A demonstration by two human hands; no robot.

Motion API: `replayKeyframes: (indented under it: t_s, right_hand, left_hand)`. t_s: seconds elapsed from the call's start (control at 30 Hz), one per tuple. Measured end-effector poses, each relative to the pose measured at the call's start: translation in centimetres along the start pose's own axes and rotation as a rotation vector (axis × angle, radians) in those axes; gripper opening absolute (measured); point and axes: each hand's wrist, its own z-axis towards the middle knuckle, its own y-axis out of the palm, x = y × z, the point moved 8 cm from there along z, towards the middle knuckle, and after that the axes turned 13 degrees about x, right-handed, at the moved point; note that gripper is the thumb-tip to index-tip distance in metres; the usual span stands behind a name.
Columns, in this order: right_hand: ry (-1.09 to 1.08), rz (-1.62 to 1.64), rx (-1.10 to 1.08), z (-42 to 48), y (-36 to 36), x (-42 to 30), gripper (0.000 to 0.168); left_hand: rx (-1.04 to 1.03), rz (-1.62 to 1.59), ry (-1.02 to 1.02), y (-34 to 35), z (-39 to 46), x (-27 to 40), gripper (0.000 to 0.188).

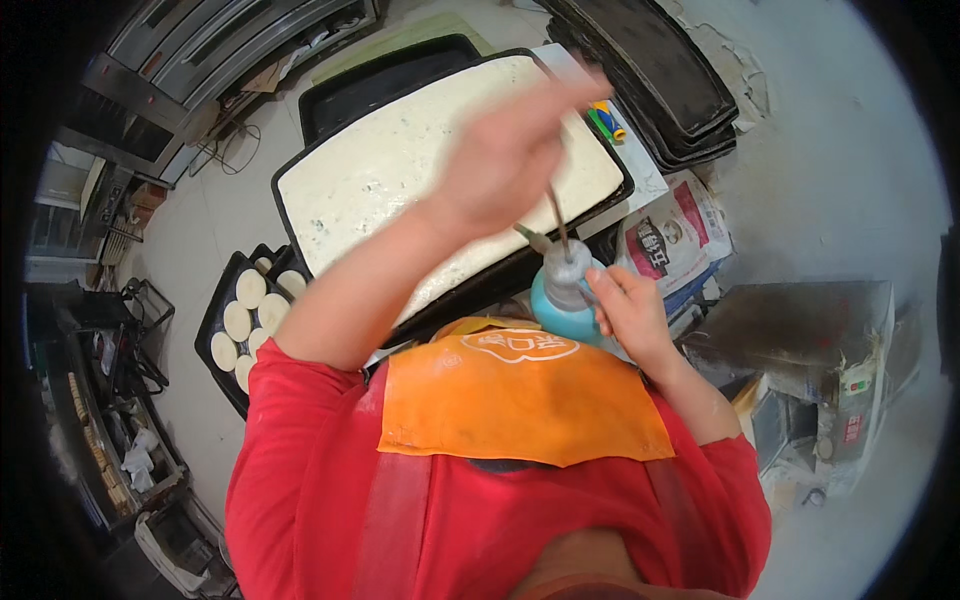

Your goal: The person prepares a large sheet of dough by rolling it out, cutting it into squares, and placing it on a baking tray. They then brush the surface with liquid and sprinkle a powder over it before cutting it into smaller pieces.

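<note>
A black rectangular baking tray (279, 196) holds a wide sheet of pale, glossy dough (375, 165) with small dark specks and bubbles. My left hand (517, 150), blurred, is above the right part of the dough, its fingers towards the upper right; whether it holds anything cannot be told. My right hand (630, 307) grips the side of a turquoise container (562, 319) with a greyish, clear-looking top, near my orange apron. A greenish spout (532, 238) sticks out of that top at the left, and a thin brown rod (558, 214) rises from it to just below my left hand.
Trays with round dough pieces (251, 289) lie at the left. Stacked black trays (667, 75) stand at the upper right, near a blue and yellow object (611, 124). A printed sack (679, 232) and a metal machine (795, 322) are at the right. Ovens (161, 86) stand upper left.
</note>
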Motion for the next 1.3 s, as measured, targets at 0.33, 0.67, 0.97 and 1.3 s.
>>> replayKeyframes:
  t_s: [0.33, 0.67, 0.97, 1.3]
  right_hand:
    - [0.004, -0.137, 0.155, 6.1, -6.9, 4.9, 0.046]
    - [-0.273, -0.334, 0.391, 13.5, -13.4, -3.1, 0.050]
    - [-0.304, -0.308, 0.156, 11.0, -9.4, -8.8, 0.047]
    - [0.044, -0.331, -0.069, 14.6, -8.0, -2.8, 0.047]
  left_hand:
    - [-0.414, -0.441, -0.370, -1.5, -4.2, 7.0, 0.057]
    - [-0.504, -1.115, 0.044, -3.9, -4.8, 19.4, 0.018]
    - [-0.038, -0.356, 0.438, -4.4, -6.6, 19.1, 0.054]
    - [-0.062, -0.868, 0.190, -9.1, -7.6, 18.7, 0.007]
